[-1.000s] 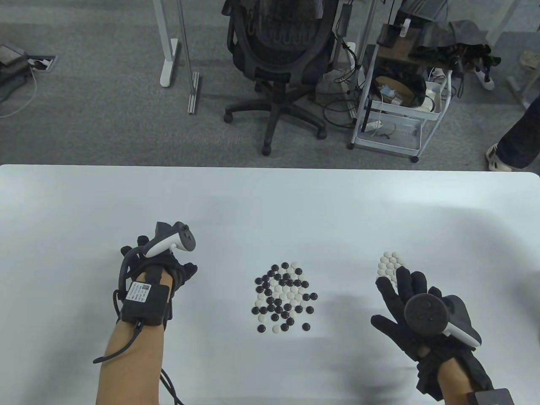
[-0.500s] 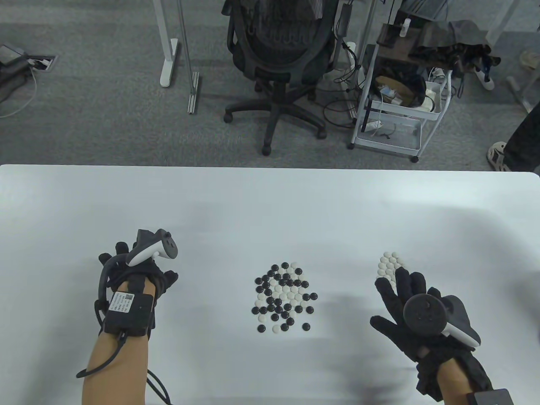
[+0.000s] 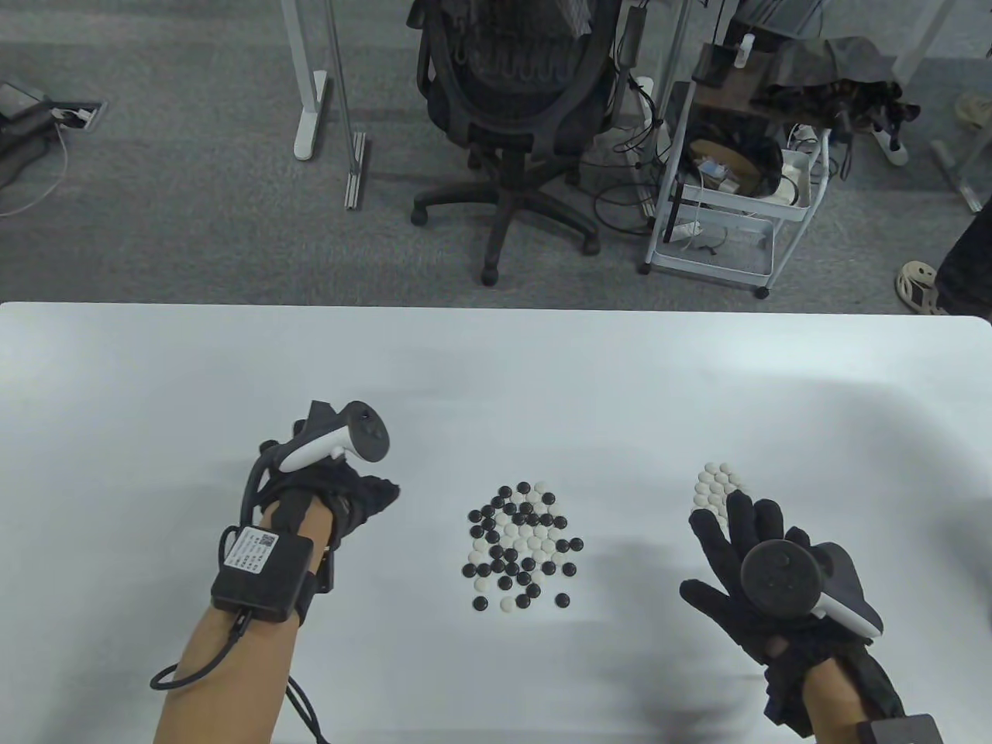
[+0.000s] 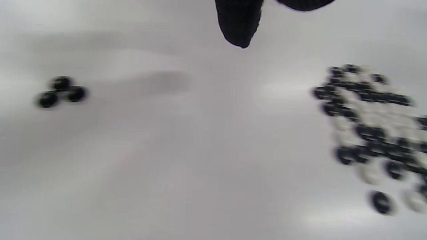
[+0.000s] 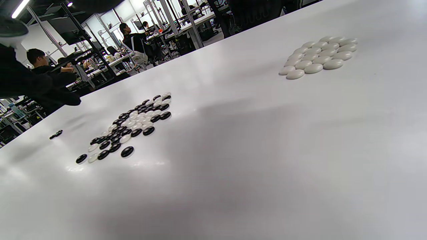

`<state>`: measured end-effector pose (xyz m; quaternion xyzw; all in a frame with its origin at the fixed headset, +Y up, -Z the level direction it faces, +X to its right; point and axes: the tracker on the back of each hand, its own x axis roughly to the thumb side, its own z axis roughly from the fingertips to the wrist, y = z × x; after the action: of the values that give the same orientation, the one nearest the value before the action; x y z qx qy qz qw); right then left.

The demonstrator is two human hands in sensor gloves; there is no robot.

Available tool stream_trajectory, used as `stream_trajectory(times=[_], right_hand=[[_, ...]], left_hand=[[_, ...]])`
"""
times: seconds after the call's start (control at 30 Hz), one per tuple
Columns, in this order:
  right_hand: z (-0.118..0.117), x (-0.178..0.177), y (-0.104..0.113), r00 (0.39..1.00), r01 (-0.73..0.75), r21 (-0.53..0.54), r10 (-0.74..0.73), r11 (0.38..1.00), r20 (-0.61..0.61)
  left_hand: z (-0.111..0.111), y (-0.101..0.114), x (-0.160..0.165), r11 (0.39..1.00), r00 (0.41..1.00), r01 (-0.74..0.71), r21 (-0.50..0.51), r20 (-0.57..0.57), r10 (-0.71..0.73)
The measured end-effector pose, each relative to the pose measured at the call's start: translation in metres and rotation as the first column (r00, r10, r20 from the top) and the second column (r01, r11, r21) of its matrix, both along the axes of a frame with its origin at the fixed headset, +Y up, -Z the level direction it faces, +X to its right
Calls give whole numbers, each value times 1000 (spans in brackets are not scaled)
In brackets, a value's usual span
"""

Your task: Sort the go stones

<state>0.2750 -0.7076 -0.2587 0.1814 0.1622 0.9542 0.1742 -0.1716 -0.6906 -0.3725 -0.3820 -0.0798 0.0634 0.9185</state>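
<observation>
A mixed pile of black and white Go stones [image 3: 521, 544] lies at the table's middle; it also shows in the left wrist view [image 4: 368, 133] and the right wrist view [image 5: 128, 128]. A tight cluster of white stones [image 3: 714, 487] [image 5: 319, 55] sits to the right. My right hand [image 3: 728, 527] lies spread, its fingers straight, and it partly covers that cluster. Three black stones [image 4: 61, 92] [image 5: 56, 134] lie left of the pile, hidden in the table view. My left hand [image 3: 384, 492] hovers just left of the pile with nothing in its fingertips [image 4: 238, 31].
The white table [image 3: 496, 372] ends at its far edge just beyond the stones. Behind it stand an office chair [image 3: 511, 101] and a white wire cart [image 3: 728, 209]. A person's foot [image 3: 918, 287] shows at the right. A cable trails from my left wrist.
My left hand swung out to the left, then came back right and now sits closer to the mixed pile. My right hand has stayed still.
</observation>
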Motion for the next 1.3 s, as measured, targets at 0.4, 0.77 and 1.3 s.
stream_trajectory(times=[0.4, 0.77, 1.3], right_hand=[[0, -2, -1, 1000, -9, -10, 9, 1000, -2], [0, -1, -1, 1000, -3, -12, 3, 1000, 2], [1, 1, 1, 1000, 4, -13, -4, 1000, 5]], left_hand=[[22, -24, 179, 999, 881, 21, 32, 472, -33], [9, -60, 224, 995, 864, 96, 32, 494, -99], [-87, -56, 126, 998, 997, -9, -64, -76, 4]])
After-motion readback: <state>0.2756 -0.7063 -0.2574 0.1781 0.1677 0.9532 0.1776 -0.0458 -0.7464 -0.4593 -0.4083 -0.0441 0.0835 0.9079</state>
